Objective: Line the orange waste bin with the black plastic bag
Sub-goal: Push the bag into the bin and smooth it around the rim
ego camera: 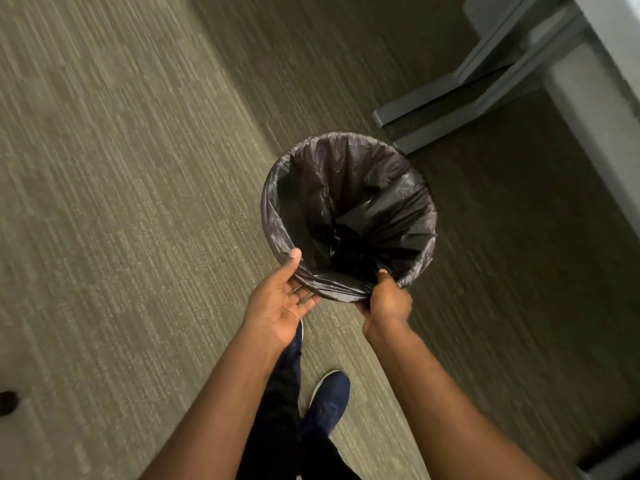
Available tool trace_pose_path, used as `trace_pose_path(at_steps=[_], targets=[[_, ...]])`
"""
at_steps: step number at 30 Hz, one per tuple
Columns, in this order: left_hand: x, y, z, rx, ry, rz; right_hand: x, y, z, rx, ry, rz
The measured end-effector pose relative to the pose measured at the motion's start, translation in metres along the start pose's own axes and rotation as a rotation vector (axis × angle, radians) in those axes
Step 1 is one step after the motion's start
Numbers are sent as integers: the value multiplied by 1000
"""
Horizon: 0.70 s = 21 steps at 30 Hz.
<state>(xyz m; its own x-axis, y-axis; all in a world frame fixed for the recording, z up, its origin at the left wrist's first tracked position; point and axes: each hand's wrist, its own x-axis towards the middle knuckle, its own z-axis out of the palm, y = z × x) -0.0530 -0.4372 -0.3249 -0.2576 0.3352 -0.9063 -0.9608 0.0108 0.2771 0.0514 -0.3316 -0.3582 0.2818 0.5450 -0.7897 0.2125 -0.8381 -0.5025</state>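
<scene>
The black plastic bag (349,202) lines a round bin and is folded over its whole rim, so none of the orange bin shows. The bag hangs crumpled down inside. My left hand (284,299) cups the near left of the rim, thumb on top and fingers under the folded bag. My right hand (388,303) is closed on a bunch of the bag's overhang at the near right of the rim. The bin appears held up above the carpet.
Grey-green carpet (121,202) covers the floor. Grey metal desk legs (460,95) and a pale desk edge (609,98) stand at the upper right, just beyond the bin. My dark blue shoe (329,400) and trouser legs are below my arms.
</scene>
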Motion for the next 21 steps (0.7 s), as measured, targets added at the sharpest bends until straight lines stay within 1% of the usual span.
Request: trace_pose_path(at_steps=[6,9,14,17,21], targets=[[40,-13,18,78,-60,-24,24,-10,32,74,52,21],[60,-20,31,84,-48,-27,36,-14,49,93,52,24],[101,-32,44,-20,3,20,69,-19,70,191,7,55],[128,-48,52,-96,-11,27,97,-22,78,214,-10,27],[170,-77,75,-109,-35,57,144,-32,78,258,-22,-13]])
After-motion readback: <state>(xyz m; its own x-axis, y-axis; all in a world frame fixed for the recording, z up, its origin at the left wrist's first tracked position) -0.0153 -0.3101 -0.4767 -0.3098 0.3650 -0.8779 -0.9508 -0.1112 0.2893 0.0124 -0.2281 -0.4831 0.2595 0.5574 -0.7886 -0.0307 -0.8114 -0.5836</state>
